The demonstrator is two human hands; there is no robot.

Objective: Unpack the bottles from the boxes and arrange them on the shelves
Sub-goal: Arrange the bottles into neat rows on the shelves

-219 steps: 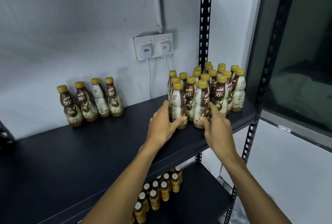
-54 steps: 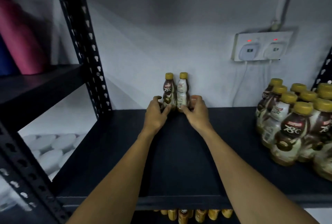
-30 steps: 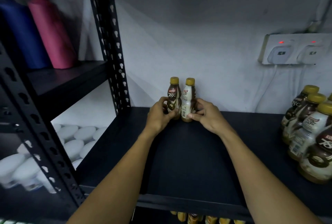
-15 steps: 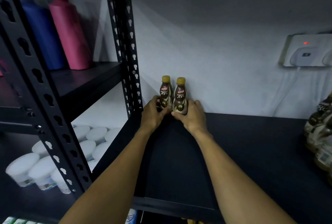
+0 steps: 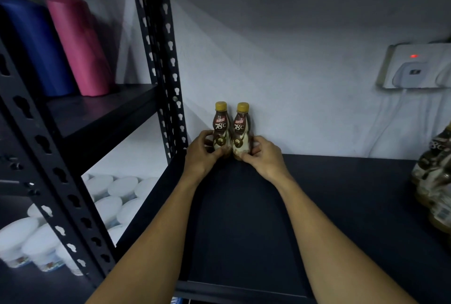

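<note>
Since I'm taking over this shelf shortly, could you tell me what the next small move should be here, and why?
Probably let go and draw both hands back. The left hand grips the left bottle and the right hand grips the right bottle. Both bottles appear to stand upright, side by side, on the shelf by the wall, labels facing forward, so they look placed.

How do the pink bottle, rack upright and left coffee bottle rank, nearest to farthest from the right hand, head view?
1. Left coffee bottle, beside the right coffee bottle the right hand grips.
2. Rack upright, further left.
3. Pink bottle, far left on the neighbouring shelf.
</note>
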